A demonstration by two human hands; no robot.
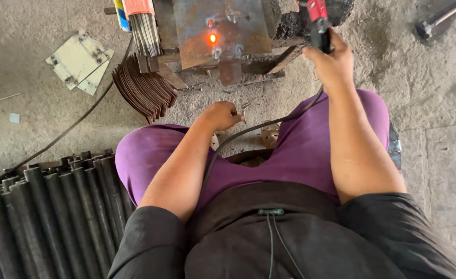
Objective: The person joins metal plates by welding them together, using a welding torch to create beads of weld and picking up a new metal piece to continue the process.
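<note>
My right hand (pixel 332 61) grips a black and red welding electrode holder (pixel 318 23), raised beside a rusty steel plate (pixel 220 28). A small spot (pixel 212 37) glows orange on that plate. A black cable (pixel 254 129) runs from the holder down across my lap. My left hand (pixel 222 114) is lowered between my knees near the floor, fingers curled around a small metal piece (pixel 244 107) that I can barely make out. I am seated, in purple trousers and a dark apron.
A bundle of welding rods (pixel 144 31) stands left of the plate. Curved dark metal strips (pixel 145 90) lie stacked below it. Several black pipes (pixel 52 212) fill the lower left. Flat pale plates (pixel 79 62) lie on the concrete. A hammer-like tool (pixel 437 20) lies top right.
</note>
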